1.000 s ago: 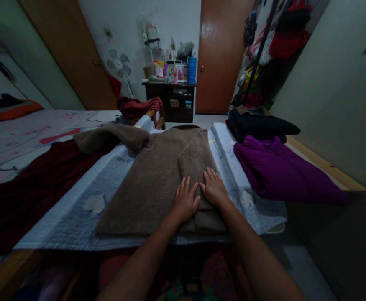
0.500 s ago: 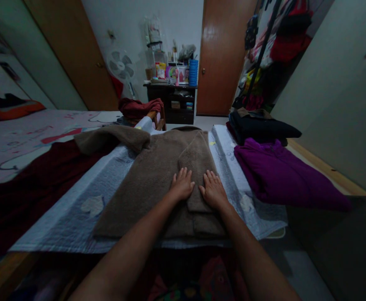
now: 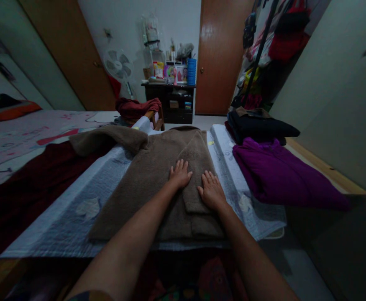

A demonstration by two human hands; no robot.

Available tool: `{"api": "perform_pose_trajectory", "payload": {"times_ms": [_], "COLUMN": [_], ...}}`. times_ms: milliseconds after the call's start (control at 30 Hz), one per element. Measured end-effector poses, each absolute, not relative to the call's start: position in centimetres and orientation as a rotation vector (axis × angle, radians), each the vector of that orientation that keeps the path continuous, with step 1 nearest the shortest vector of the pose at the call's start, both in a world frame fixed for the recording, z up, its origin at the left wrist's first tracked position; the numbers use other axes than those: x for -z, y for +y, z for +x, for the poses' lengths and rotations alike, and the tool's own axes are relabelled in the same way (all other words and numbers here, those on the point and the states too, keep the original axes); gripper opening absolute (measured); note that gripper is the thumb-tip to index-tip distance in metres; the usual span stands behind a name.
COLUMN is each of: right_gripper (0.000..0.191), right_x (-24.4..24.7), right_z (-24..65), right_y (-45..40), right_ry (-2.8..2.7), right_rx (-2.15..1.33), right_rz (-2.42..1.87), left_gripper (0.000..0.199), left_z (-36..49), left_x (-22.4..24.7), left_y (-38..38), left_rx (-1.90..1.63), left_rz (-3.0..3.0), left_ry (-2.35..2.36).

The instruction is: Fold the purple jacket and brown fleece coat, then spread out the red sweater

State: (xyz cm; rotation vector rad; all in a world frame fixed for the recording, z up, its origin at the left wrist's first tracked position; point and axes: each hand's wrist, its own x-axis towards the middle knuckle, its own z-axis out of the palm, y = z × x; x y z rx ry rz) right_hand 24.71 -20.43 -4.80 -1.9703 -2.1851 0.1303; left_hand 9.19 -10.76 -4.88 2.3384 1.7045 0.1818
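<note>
A brown fleecy garment [image 3: 145,179] lies spread on a blue-grey quilted cover [image 3: 66,221]. Its right sleeve is folded inward over the body, while the left sleeve stretches out to the left over dark red cloth [image 3: 54,171]. My left hand [image 3: 180,173] rests flat at the inner edge of the folded sleeve, fingers spread. Beside it, my right hand [image 3: 212,190] lies palm down on the sleeve near the garment's right edge, its fingers apart. Neither hand grips anything.
A folded purple garment [image 3: 283,173] sits at the right, with dark folded clothes [image 3: 261,127] behind it. Reddish cloth [image 3: 137,107] hangs over a wooden rail beyond the cover. A fan [image 3: 119,65] and dark cabinet [image 3: 170,104] stand at the back.
My left hand has moved slightly up and left over the brown garment. My right hand stays nearly in place. The whole view has shifted a little.
</note>
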Motion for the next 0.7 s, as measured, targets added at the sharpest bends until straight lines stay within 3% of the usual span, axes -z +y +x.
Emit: {"api": "perform_pose_trajectory", "payload": {"times_ms": [700], "right_gripper": [0.056], "right_x": [4.3], "right_z": [24.6], "right_y": [-20.7], "right_ry": [-2.211], "right_rx": [-0.115], "right_rz": [-1.961], "left_gripper": [0.075], "left_z": [7.2], "left_x": [5.2], "left_y": [-19.8], "left_rx": [-0.275], "left_rz": [2.292], "left_ry": [1.461]}}
